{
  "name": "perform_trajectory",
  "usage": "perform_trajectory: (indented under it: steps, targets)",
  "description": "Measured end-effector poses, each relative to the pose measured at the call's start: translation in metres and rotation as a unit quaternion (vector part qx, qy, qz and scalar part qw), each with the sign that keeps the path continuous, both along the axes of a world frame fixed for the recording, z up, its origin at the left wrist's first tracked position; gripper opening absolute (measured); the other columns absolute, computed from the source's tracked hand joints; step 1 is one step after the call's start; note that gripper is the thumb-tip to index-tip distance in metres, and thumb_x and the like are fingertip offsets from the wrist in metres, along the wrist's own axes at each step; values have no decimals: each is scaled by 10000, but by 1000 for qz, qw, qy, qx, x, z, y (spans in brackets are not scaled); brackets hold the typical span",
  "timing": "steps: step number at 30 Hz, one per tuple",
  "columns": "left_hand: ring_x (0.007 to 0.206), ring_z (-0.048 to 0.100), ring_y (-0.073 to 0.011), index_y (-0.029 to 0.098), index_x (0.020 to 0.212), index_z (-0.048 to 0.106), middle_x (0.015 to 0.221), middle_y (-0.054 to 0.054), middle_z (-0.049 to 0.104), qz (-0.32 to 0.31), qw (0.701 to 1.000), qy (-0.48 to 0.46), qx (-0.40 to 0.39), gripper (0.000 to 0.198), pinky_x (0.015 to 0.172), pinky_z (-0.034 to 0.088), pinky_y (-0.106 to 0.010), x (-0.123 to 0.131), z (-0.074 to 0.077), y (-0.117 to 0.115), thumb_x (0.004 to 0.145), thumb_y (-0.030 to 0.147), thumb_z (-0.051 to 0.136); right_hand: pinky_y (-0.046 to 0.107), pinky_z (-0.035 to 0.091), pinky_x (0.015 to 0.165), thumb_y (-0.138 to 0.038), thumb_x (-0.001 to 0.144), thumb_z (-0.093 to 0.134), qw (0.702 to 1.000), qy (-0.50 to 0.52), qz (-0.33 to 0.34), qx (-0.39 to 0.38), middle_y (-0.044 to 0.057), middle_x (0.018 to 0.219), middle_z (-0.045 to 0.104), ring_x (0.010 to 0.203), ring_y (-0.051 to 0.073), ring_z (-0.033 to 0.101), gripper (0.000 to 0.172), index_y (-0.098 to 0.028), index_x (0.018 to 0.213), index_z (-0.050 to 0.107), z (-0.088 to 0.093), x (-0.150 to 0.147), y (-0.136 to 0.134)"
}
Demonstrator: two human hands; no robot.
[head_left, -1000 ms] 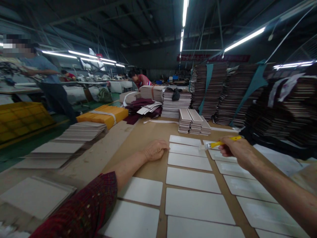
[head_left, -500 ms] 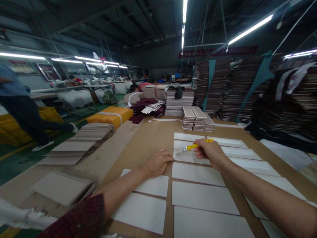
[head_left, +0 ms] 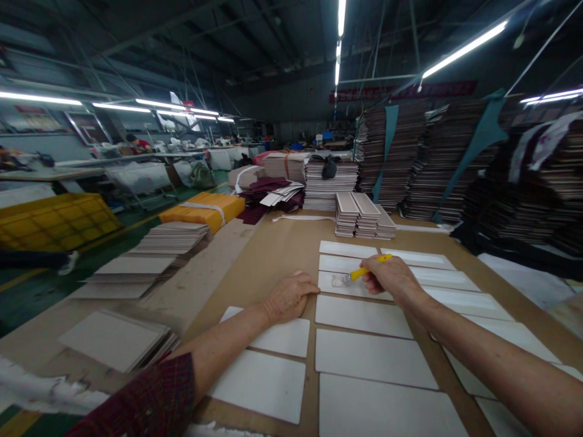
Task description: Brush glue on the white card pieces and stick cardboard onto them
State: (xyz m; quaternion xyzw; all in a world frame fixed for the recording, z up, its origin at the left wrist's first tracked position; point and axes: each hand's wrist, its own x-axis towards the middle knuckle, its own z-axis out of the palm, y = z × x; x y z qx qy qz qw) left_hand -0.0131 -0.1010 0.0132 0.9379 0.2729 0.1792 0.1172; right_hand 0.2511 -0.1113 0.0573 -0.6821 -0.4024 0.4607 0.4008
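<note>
My right hand (head_left: 389,276) grips a yellow-handled paintbrush (head_left: 371,266), its bristles pressed on a white rectangular board (head_left: 328,280) in the middle column. A wet-looking patch shows beneath the bristles. At that board's left edge, the fingertips of my left hand (head_left: 291,296) touch it. The left palm is down over the brown tabletop, with the fingers partly stretched out and nothing held. Larger white boards lie nearer me in the same column, such as the board (head_left: 362,315) just below. Under my left wrist are two more boards (head_left: 262,385). The right forearm passes over the right-hand column of boards (head_left: 441,278).
Small stacks of narrow boards (head_left: 357,212) stand beyond the rows. Tall piles of dark boards (head_left: 387,152) rise behind them. On the left are grey board stacks (head_left: 132,267), a yellow bundle (head_left: 200,209) and a yellow bin (head_left: 54,221). A passer-by's shoe (head_left: 68,263) shows at far left.
The brush has moved slightly right and tilted, its bristles now spread low on the board. My left hand stays in place. The walking person at left has mostly left the view.
</note>
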Motion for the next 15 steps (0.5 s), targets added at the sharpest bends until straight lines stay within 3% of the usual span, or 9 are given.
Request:
perform_trajectory:
  steps: [5, 15]
  targets:
    - [941, 610, -226, 152, 1039, 710, 988, -82, 696, -1, 1000, -16, 2, 469, 920, 515, -400, 1, 2, -1, 683, -4, 448, 214, 498, 379, -206, 860, 610, 999, -32, -19, -5, 25, 574, 648, 404, 129, 558, 108, -134, 789, 649, 1, 32, -8]
    - [962, 596, -226, 157, 1058, 704, 1000, -79, 688, -2, 1000, -15, 6, 477, 928, 514, -416, 0, 2, 0, 703, -13, 434, 216, 492, 394, -237, 851, 620, 995, -91, -32, 5, 8, 572, 638, 429, 136, 568, 116, -152, 784, 660, 0, 83, -21]
